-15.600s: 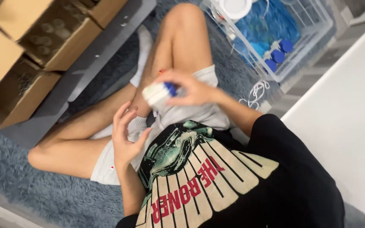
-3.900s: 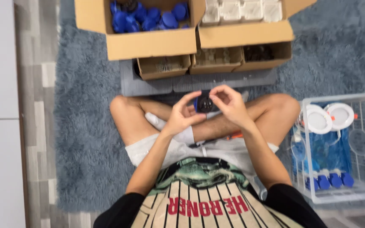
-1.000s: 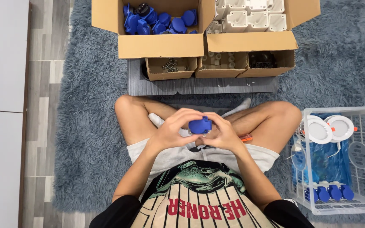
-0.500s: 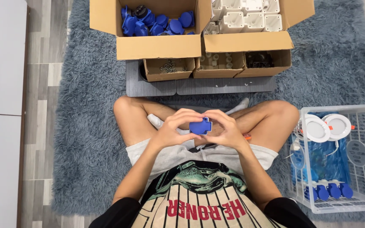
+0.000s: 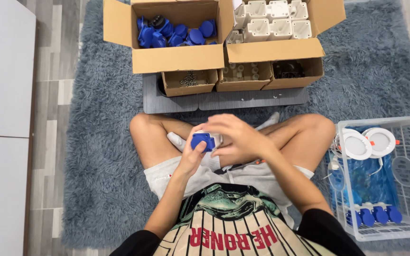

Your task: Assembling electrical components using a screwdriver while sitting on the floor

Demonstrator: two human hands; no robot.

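A: From the head camera, what do the hands hold?

B: The left hand (image 5: 193,154) grips a small blue plastic cap (image 5: 203,141), its fingers curled shut around the cap from below. The right hand (image 5: 236,137) arches over it, fingers bent and loosely closed, touching the cap's right side and a white part under it that is mostly hidden.

A: How does the cap look?

B: Solid blue, blocky, with a rounded top and raised ridges.

A: Where is it, taking the grey tray (image 5: 224,99) as the landmark?

B: Just below the tray, above the crossed legs on the shaggy blue rug (image 5: 96,142). Above the tray's left end stands a cardboard box of blue caps (image 5: 176,33); above its right end, a box of white housings (image 5: 271,23). Well right of the tray sits a clear crate (image 5: 404,189).
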